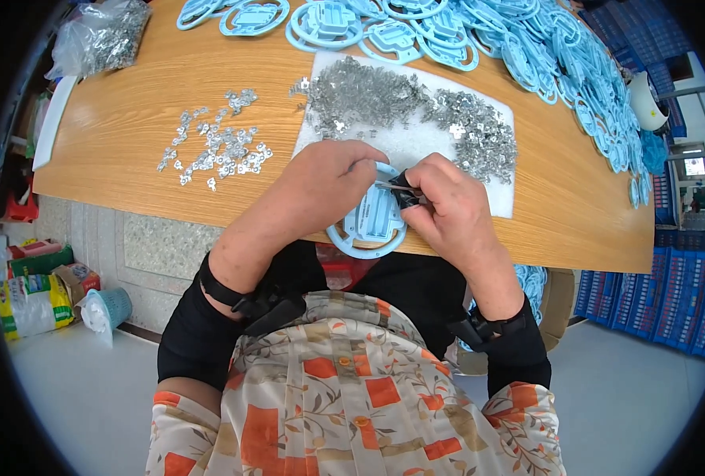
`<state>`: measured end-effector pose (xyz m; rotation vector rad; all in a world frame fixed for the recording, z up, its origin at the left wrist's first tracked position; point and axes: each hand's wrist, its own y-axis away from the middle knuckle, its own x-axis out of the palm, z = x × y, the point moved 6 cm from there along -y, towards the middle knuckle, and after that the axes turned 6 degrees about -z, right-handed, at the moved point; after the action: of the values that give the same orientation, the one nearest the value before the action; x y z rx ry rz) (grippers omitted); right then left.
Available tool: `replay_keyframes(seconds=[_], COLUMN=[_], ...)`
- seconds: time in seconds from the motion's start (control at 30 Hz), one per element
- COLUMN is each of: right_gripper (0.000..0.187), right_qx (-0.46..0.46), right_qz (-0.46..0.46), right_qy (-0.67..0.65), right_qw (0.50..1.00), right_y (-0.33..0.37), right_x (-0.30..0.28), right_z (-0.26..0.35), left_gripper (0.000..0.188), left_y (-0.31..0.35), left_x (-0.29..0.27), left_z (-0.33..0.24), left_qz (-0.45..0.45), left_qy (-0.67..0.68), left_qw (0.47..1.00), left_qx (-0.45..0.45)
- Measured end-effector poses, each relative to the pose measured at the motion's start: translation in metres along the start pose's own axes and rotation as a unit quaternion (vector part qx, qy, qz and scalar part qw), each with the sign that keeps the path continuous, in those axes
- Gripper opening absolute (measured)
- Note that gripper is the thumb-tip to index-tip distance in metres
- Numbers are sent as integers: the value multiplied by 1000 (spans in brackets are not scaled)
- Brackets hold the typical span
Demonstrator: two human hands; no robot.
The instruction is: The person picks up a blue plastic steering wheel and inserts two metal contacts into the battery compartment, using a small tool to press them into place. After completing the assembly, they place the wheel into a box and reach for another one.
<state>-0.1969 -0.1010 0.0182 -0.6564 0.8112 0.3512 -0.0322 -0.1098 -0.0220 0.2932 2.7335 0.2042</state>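
My left hand [329, 181] grips the upper left rim of a light blue plastic part [371, 222], an oval ring with a battery-bay-like moulding inside. The part is held at the table's near edge. Closed around a slim metal tool with black grips, which looks like tweezers [405, 192], my right hand [454, 208] points its tips leftward at the top of the moulding. Fingers hide part of the tool and whatever lies at its tips. Just beyond both hands, small metal clips [368, 91] are heaped on a white foam sheet [404, 143].
Small flat metal pieces [226, 149] lie scattered on the wooden table [130, 119] at left. A plastic bag of metal pieces [107, 40] sits at the far left. Many light blue parts [519, 59] are piled along the far and right side. Blue boxes [646, 297] stand at right.
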Motion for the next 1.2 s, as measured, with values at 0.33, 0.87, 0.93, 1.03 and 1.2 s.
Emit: replay_keyframes(seconds=[0.33,0.87,0.93,1.03,1.2], right_gripper=[22,37,36,35,32], right_qx=[207,43,38,18,31], right_qz=[100,40,41,48,51], right_qy=[-60,55,67,86,40], right_qw=[971,997,996,995,997], right_y=[0,19,19,15,16], right_x=[1,-6,-6,-8,-7], right_z=[-9,11,13,17,10], left_gripper=[38,30,30,29,29], left_y=[7,3,1,2,1], left_x=[-3,-2,-2,-3,-2], left_z=[-7,9,8,9,8], left_qz=[53,23,15,8,11], left_qy=[34,71,56,50,53], left_qw=[998,997,998,999,999], left_qx=[-24,-16,2,3,-8])
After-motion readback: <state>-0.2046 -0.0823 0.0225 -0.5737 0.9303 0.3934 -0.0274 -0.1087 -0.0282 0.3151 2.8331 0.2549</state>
